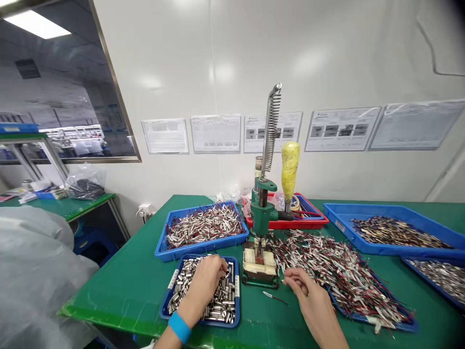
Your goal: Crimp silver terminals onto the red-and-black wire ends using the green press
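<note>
My left hand (208, 277), with a blue band on its wrist, is over a small blue tray (165, 317) full of short metal cylinders (221, 303). Its fingers curl down among the cylinders, and what they grip is hidden. My right hand (308, 296) is just right of the green hand press (262, 213), beside a heap of white-sleeved wire pieces (337, 261). Thumb and forefinger are pinched together at a tiny pale bit I cannot make out. One loose wire piece (275, 297) lies on the green table between my hands.
The press has a yellow-wrapped handle (289, 169) and a tall spring (271, 131). Behind stand a blue tray of wire pieces (160, 249) and a red tray (317, 223). Two more blue trays (336, 209) hold parts at right. A person's pale sleeve (39, 271) is at left.
</note>
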`<state>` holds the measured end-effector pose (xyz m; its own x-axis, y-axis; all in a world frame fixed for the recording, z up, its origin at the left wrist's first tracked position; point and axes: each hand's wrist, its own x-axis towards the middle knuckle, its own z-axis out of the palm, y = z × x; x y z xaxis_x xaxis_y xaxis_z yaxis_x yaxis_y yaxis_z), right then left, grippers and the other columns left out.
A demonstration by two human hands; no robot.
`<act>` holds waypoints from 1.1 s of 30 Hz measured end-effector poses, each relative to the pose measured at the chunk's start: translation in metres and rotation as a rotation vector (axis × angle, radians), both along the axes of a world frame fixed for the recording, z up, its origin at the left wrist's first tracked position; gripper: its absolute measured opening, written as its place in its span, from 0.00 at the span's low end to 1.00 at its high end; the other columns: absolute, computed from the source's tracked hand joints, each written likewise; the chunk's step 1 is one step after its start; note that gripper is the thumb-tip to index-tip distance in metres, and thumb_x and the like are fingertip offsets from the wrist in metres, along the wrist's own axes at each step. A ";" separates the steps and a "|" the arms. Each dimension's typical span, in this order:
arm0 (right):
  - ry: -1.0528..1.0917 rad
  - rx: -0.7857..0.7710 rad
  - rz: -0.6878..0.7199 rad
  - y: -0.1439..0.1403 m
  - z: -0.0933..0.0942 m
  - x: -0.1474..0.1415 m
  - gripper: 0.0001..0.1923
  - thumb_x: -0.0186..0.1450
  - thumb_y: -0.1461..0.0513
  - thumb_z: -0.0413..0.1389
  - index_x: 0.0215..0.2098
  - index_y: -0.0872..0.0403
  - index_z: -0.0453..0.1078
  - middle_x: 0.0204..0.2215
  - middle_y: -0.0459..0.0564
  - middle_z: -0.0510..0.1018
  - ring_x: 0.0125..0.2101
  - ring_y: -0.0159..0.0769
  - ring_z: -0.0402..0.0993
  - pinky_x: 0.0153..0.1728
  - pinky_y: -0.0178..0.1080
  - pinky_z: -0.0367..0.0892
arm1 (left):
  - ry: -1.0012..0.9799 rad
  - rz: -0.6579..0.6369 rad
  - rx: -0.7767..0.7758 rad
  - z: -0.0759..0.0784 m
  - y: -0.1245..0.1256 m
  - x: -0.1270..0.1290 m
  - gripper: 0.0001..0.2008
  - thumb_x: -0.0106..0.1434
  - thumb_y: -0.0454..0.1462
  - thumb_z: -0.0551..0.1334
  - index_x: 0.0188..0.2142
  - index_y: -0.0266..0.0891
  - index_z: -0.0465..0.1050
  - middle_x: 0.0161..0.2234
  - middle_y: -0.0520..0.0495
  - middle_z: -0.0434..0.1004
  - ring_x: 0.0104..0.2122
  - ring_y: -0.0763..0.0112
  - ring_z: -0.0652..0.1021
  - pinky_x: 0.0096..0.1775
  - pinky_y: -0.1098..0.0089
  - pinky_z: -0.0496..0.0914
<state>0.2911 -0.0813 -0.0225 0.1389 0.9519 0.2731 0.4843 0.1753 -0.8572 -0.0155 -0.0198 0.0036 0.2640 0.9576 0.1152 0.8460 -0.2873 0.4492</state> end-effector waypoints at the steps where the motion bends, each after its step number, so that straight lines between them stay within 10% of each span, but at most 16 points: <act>1: 0.088 -0.012 -0.020 0.006 0.004 -0.002 0.23 0.66 0.41 0.54 0.38 0.49 0.76 0.31 0.51 0.83 0.33 0.40 0.82 0.34 0.35 0.75 | 0.003 -0.003 -0.001 0.002 0.000 0.001 0.09 0.62 0.29 0.59 0.33 0.40 0.78 0.35 0.44 0.81 0.39 0.59 0.78 0.41 0.66 0.64; 4: 0.247 -0.018 -0.061 0.022 0.015 -0.009 0.27 0.61 0.38 0.58 0.35 0.52 0.78 0.29 0.53 0.84 0.33 0.45 0.82 0.35 0.40 0.76 | -0.108 -0.012 -0.028 0.010 -0.001 0.004 0.06 0.64 0.34 0.60 0.34 0.40 0.77 0.35 0.45 0.82 0.37 0.61 0.79 0.38 0.67 0.65; 9: 0.325 -0.050 0.019 0.031 0.027 -0.026 0.26 0.59 0.40 0.59 0.36 0.53 0.79 0.32 0.55 0.85 0.37 0.48 0.83 0.40 0.43 0.77 | -0.842 0.020 -0.349 0.018 -0.009 0.011 0.17 0.61 0.50 0.67 0.37 0.39 0.74 0.31 0.45 0.84 0.27 0.66 0.81 0.31 0.69 0.72; 14: 0.335 -0.102 0.125 0.024 0.023 -0.039 0.25 0.59 0.43 0.60 0.43 0.52 0.80 0.41 0.55 0.86 0.44 0.47 0.83 0.47 0.42 0.76 | -1.291 0.123 -0.512 0.017 -0.016 0.012 0.26 0.49 0.51 0.78 0.41 0.37 0.80 0.40 0.41 0.86 0.35 0.70 0.83 0.43 0.71 0.77; 21: 0.240 -0.136 -0.055 0.032 0.018 -0.047 0.24 0.59 0.40 0.59 0.27 0.52 0.75 0.20 0.49 0.78 0.24 0.39 0.74 0.26 0.37 0.68 | -1.377 0.111 -0.486 0.014 -0.009 0.015 0.32 0.47 0.50 0.79 0.49 0.38 0.83 0.43 0.40 0.86 0.40 0.67 0.83 0.47 0.72 0.76; 33: 0.357 -0.041 -0.140 0.053 0.032 -0.069 0.22 0.61 0.42 0.56 0.32 0.52 0.73 0.28 0.53 0.83 0.32 0.43 0.81 0.35 0.39 0.74 | -1.348 0.168 -0.487 0.003 0.003 0.028 0.31 0.44 0.52 0.80 0.44 0.38 0.85 0.44 0.39 0.86 0.41 0.66 0.82 0.47 0.72 0.75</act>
<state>0.2220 -0.0282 0.0099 0.3481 0.9260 0.1459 0.1712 0.0902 -0.9811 0.0122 -0.0164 0.0062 0.1020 0.9818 -0.1601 -0.2856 0.1831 0.9407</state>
